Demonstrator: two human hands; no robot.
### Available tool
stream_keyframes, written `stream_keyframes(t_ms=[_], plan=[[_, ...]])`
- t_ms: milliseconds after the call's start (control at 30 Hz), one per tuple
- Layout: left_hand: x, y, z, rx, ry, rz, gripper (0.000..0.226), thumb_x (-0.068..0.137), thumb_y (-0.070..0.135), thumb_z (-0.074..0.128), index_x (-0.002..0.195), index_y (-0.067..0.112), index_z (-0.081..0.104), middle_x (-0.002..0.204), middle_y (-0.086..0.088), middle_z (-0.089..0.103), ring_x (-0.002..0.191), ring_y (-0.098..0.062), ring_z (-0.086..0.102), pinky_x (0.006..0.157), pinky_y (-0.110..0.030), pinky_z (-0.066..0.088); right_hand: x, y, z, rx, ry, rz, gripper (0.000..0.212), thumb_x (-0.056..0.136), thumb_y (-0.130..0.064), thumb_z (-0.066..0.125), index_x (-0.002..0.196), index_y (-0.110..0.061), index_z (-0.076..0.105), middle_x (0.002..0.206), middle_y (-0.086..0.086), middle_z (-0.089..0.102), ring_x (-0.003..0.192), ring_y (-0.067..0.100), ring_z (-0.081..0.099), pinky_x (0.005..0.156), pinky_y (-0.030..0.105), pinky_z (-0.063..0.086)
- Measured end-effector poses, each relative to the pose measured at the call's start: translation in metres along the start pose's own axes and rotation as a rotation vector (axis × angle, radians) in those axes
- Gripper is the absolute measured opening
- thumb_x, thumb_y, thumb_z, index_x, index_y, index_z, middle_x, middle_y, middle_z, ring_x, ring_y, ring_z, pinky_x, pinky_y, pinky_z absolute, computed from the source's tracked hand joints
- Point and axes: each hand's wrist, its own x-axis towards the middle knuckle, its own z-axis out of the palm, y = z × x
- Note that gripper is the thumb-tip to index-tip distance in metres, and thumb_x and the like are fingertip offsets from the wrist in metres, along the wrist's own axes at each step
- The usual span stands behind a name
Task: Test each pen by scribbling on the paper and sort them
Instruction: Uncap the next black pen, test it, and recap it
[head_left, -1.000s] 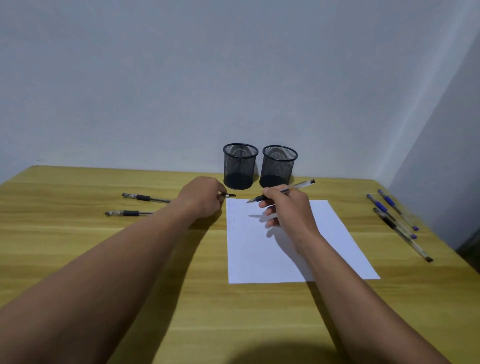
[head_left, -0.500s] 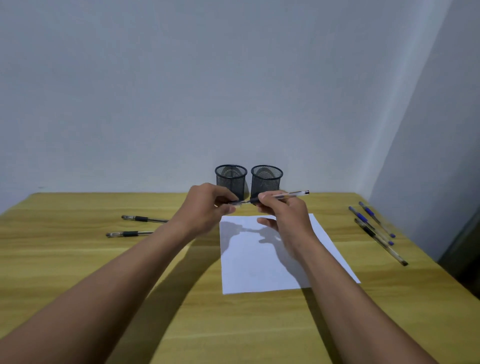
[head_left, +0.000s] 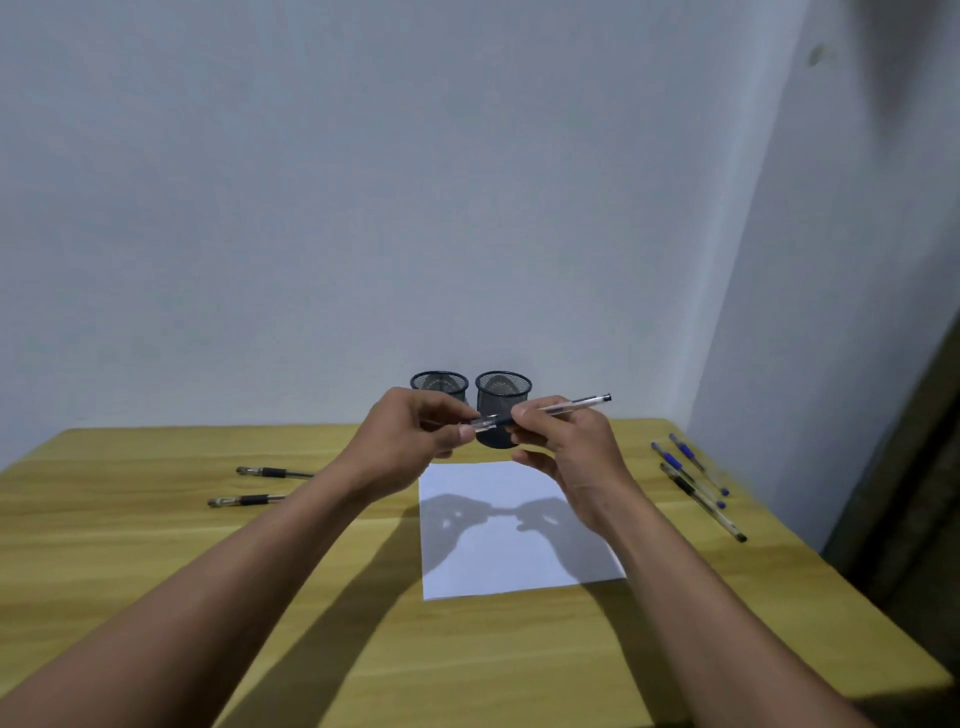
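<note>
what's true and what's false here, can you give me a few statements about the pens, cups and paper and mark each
1. The left hand and right hand grip the held pen between them, above the paper. True.
2. Three pens lie left of the paper. False: two left pens lie there; the right pens number three.
3. Two mesh cups stand behind the paper. True.
4. The held pen's tip touches the paper. False: it is up in the air.

head-worn view, forward-down, over table (head_left: 130, 545)
</note>
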Motion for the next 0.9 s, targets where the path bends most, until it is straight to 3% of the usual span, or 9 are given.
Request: stream_keyframes(t_ms=[100,300,533,633,800,900], plan=[[-0.002,0.008,0.005,-0.068,-0.028,-0.028,0.01,0.088,0.007,0.071,0.096,0.01,0.076,0.075,0.005,0.072,0.066,-0.002,0.062,0.063,-0.016,0.05,-0.004,-0.005,0.001,0.053,-0.031,0.019,0.011,0.092,-0.008,0.071,0.082,-0.011,0.069,0.078,0.008,0.068,0.071,0.015,0.066,0.066,0.026,0.059],[-0.006,0.01,0.012,-0.236,0.025,-0.111,0.01,0.087,0.004,0.071,0.095,0.008,0.075,0.083,-0.009,0.073,0.074,-0.012,0.066,0.07,-0.02,0.053,-0.01,-0.004,-0.001,0.168,-0.021,0.058,0.009,0.09,-0.003,0.072,0.082,-0.005,0.07,0.075,0.012,0.068,0.062,0.014,0.067,0.066,0.023,0.061],[-0.002,0.009,0.013,-0.213,0.034,-0.199,0.011,0.086,0.001,0.07,0.088,0.01,0.076,0.084,-0.014,0.068,0.074,-0.018,0.061,0.068,-0.024,0.053,-0.014,-0.01,-0.015,0.035,-0.042,0.099,0.003,0.09,-0.012,0.074,0.088,-0.013,0.076,0.082,0.005,0.073,0.077,0.012,0.069,0.067,0.03,0.061],[0.002,0.012,0.014,-0.185,0.043,-0.196,0.011,0.087,-0.001,0.068,0.088,0.008,0.075,0.075,-0.008,0.064,0.067,-0.017,0.058,0.062,-0.02,0.051,-0.015,-0.022,-0.04,-0.167,0.022,0.015,0.004,0.087,-0.01,0.077,0.088,-0.011,0.08,0.08,0.0,0.071,0.077,0.013,0.064,0.064,0.029,0.059],[0.014,0.02,0.04,-0.145,0.002,-0.158,0.011,0.088,-0.001,0.066,0.095,0.004,0.073,0.075,-0.005,0.063,0.06,-0.009,0.06,0.063,-0.019,0.053,-0.025,-0.032,-0.077,-0.609,0.02,-0.089,0.003,0.085,-0.016,0.079,0.086,-0.018,0.082,0.073,-0.005,0.071,0.067,0.006,0.058,0.063,0.023,0.048],[0.022,0.028,0.066,-0.162,-0.031,-0.143,0.012,0.089,-0.003,0.065,0.095,0.005,0.072,0.076,-0.005,0.064,0.069,-0.014,0.062,0.068,-0.02,0.056,-0.034,-0.03,-0.098,-0.771,0.046,-0.118,0.005,0.087,-0.021,0.078,0.084,-0.022,0.081,0.072,-0.005,0.072,0.063,0.002,0.057,0.062,0.019,0.044]])
